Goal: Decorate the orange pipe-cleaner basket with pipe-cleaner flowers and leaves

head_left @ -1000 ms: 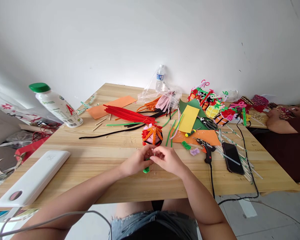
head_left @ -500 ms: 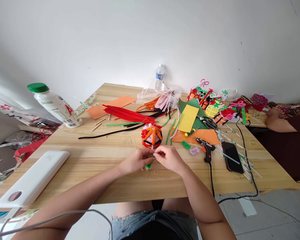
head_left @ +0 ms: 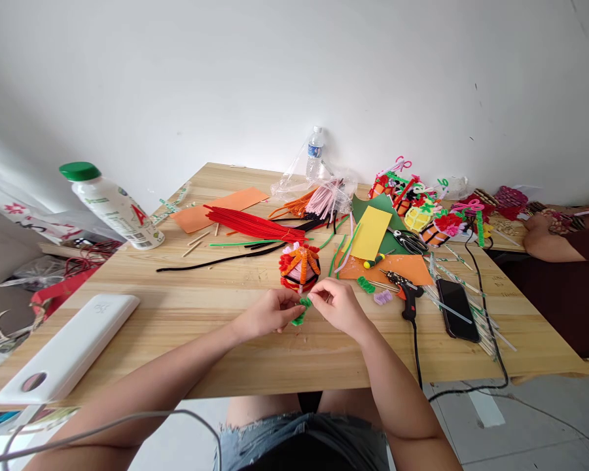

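A short, crinkled green pipe cleaner [head_left: 299,319] is pinched in the fingers of my left hand [head_left: 271,313]. My right hand [head_left: 338,305] is closed in a pinch at the piece's upper end, thumb and forefinger together; whether they grip it or just touch it is hard to see. Just beyond my fingers stands a small round ornament [head_left: 299,267] wrapped in red, orange, pink and black pipe cleaners. To the right of my right hand lie another crinkled green piece [head_left: 366,285] and a lilac one [head_left: 383,298].
Red pipe cleaners [head_left: 250,224] lie behind the ornament. A glue gun [head_left: 407,294], phone [head_left: 457,310] and scissors [head_left: 408,239] are at right, near finished ornaments [head_left: 422,214]. A power bank [head_left: 69,350] and white bottle [head_left: 115,206] stand left. A co-worker's arm [head_left: 552,242] is at far right.
My hands have moved slightly apart, my right hand up a little. More of the green pipe cleaner now shows between them.
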Motion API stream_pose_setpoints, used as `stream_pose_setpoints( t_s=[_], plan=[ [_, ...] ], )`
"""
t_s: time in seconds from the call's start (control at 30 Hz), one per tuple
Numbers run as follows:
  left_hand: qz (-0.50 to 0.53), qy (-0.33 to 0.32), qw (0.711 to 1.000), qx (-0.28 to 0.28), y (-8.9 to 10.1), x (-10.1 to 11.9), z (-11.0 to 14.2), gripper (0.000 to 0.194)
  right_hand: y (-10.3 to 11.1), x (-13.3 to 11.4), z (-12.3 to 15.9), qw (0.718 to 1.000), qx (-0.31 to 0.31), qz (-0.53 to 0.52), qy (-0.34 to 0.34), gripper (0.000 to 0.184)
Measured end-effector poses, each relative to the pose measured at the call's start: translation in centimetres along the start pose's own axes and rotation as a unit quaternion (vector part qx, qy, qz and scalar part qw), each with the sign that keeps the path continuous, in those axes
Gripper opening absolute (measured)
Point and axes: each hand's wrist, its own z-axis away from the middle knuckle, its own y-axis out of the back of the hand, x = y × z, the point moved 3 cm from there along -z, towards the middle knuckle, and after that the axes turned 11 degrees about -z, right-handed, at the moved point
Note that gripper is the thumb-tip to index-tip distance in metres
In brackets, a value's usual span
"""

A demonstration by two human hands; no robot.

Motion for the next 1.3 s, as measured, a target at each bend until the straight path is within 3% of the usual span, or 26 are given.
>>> stream_pose_setpoints(
  t_s=[0.07,0.23,0.37,0.47,0.67,0.77,0.97,1.1,1.3],
  plan=[
    [0.006,0.000,1.000,0.005,0.1,0.1,0.0,0.035,0.0,0.1,0.0,0.999,0.012,-0.029,-0.014,0.011],
    [0.081,-0.031,0.993,0.081,0.2,0.0,0.0,0.040,-0.3,0.5,0.1,0.987,0.029,-0.157,-0.028,0.014],
    [0.074,-0.083,0.993,0.046,-0.8,0.0,0.2,0.043,-0.9,0.0,0.2,0.990,0.027,-0.134,0.031,0.014],
    [0.069,-0.096,0.991,0.057,-1.0,0.0,0.3,0.043,-1.3,-0.3,0.3,0.987,0.024,-0.149,0.047,0.016],
    [0.162,-0.075,0.966,0.187,-0.4,0.4,0.5,0.046,-2.4,0.2,0.7,0.980,0.002,-0.190,-0.063,0.045],
    [0.189,-0.089,0.950,0.234,-0.2,0.6,0.7,0.045,-3.3,0.6,0.9,0.979,0.007,-0.188,-0.082,0.040],
    [0.200,-0.108,0.949,0.219,-0.3,0.9,0.9,0.041,-3.4,0.5,0.8,0.979,0.051,-0.188,-0.054,0.019],
    [0.199,-0.100,0.954,0.202,-0.1,1.3,1.1,0.039,-2.8,0.5,0.7,0.968,0.101,-0.224,-0.054,0.019],
    [0.147,-0.095,0.968,0.181,0.2,1.1,1.3,0.036,-3.1,0.8,0.8,0.945,0.109,-0.298,-0.076,0.020]
  ],
)
